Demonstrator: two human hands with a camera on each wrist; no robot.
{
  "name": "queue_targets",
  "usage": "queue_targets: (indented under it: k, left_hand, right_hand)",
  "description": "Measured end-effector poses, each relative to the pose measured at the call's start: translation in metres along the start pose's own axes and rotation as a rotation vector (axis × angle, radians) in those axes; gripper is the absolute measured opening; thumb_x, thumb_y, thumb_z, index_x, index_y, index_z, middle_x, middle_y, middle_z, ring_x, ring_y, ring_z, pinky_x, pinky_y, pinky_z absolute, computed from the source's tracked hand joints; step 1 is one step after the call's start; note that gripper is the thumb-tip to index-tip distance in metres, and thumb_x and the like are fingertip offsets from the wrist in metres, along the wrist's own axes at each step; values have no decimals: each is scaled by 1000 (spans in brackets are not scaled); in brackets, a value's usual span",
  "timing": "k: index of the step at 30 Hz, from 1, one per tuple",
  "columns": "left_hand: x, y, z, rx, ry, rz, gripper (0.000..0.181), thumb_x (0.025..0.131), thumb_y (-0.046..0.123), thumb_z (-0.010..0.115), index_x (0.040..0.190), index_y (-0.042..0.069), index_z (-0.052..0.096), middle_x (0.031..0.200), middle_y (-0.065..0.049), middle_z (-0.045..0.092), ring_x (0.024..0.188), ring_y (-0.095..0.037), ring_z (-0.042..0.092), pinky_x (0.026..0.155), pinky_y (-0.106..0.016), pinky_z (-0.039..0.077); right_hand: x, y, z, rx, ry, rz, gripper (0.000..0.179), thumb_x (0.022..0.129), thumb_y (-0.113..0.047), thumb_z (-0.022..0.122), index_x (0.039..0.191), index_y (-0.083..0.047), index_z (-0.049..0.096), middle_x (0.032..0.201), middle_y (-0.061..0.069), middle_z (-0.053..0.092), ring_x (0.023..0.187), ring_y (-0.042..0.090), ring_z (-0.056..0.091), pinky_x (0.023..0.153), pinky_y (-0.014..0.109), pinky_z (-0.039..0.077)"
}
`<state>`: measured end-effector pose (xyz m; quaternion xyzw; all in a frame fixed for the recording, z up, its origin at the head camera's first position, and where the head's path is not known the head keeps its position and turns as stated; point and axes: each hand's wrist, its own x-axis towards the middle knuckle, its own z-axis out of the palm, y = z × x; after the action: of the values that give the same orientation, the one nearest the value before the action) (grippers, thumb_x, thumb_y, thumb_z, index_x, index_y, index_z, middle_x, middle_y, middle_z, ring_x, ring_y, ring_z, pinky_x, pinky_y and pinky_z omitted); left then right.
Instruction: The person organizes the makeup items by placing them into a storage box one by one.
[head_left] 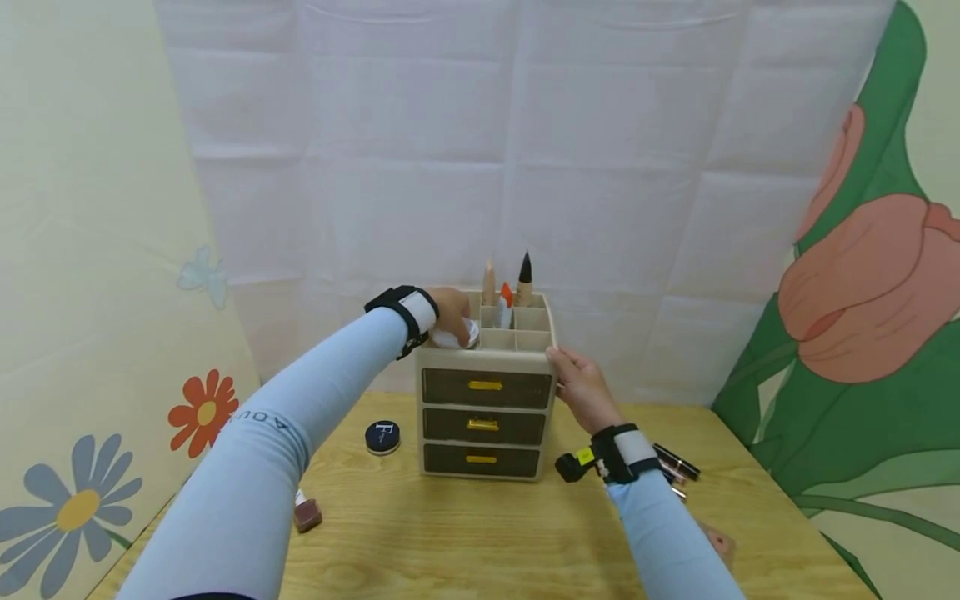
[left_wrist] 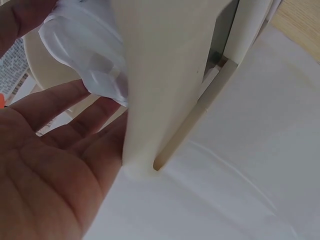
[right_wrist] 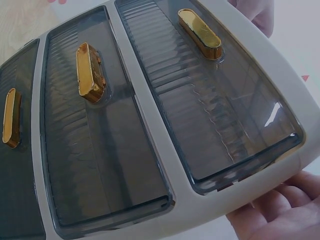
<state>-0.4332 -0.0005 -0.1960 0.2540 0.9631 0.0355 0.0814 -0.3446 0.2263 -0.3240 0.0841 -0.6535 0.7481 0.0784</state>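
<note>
A cream desktop organizer [head_left: 482, 360] with dark see-through drawers and gold handles stands on the table. My left hand [head_left: 452, 315] reaches into its top left compartment and holds a crumpled-looking, white translucent plastic item [left_wrist: 85, 47] between thumb and fingers; its exact kind is unclear. My right hand [head_left: 585, 385] grips the organizer's upper right side, with its fingers against the side wall in the right wrist view. In the top compartments stand a beige pointed tube [head_left: 489, 283], a black-tipped tube [head_left: 525, 279] and a small white tube with an orange cap [head_left: 506, 307].
Left of the organizer lies a round dark-blue compact [head_left: 382, 437]. Nearer me is a nail polish bottle [head_left: 307, 514] with a white cap. Several slim cosmetic tubes [head_left: 677, 461] lie to the right, partly behind my right forearm. A white cloth [head_left: 420, 167] hangs behind the table.
</note>
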Motion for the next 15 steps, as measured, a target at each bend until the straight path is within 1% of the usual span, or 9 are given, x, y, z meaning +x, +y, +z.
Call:
queue_targets:
  k: [2, 5, 9, 11, 15]
  left_hand:
    - [-1, 0, 1, -3, 0, 3, 49, 82, 24, 75, 123, 3, 61, 121, -8, 61, 100, -20, 55, 81, -30, 47]
    - [-3, 0, 2, 4, 2, 12, 51, 83, 24, 74, 127, 3, 60, 126, -9, 61, 106, -21, 56, 88, -32, 47]
    - [-3, -1, 3, 8, 5, 17, 52, 84, 24, 73, 130, 2, 59, 129, -10, 60, 110, -22, 55, 91, -33, 46]
    - [-2, -1, 3, 6, 7, 12, 53, 85, 24, 73, 131, 2, 59, 130, -10, 59, 111, -23, 55, 92, -34, 46]
    - [0, -3, 4, 38, 16, 2, 56, 86, 27, 72, 134, 5, 57, 134, -9, 57, 119, -24, 53, 98, -36, 43]
  right_hand:
    - [1, 1, 0, -2, -5, -1, 51, 102, -30, 51, 135, 9, 47, 102, -1, 64, 97, 9, 61, 83, 27, 52]
    - [2, 3, -1, -13, -21, -3, 54, 102, -31, 50, 138, 8, 45, 108, 1, 63, 100, 10, 60, 85, 27, 51]
    - [2, 3, -2, -33, -29, -6, 55, 102, -33, 49, 140, 6, 44, 115, 4, 61, 104, 9, 59, 87, 27, 51]
    - [3, 3, -1, -40, -28, -8, 55, 102, -33, 49, 140, 6, 45, 117, 5, 60, 104, 10, 58, 87, 27, 50]
    - [4, 2, 0, -47, -23, -4, 55, 102, -34, 49, 139, 7, 46, 116, 6, 60, 104, 11, 59, 87, 28, 50]
